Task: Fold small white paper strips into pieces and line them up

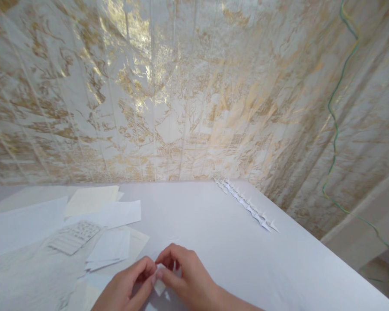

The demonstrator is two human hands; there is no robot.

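Note:
A small folded piece of white paper [160, 287] is pinched between my two hands near the front of the white table. My left hand [129, 283] has its thumb and fingers closed on the paper's left side. From the right, my right hand [186, 276] presses its thumb on the paper's upper part, with the index finger curled behind. My fingers cover part of the piece, so its full shape is hidden. Just left of my hands lies a small stack of white paper sheets [109, 246].
Rows of folded white paper pieces [246, 205] lie at the table's [294, 272] back right. Cream sheets [92, 199], long white strips [22, 222] and a paper with dark marks [76, 236] cover the left side. A gold-patterned curtain [168, 95] hangs behind; a green cord [335, 129] runs down the right.

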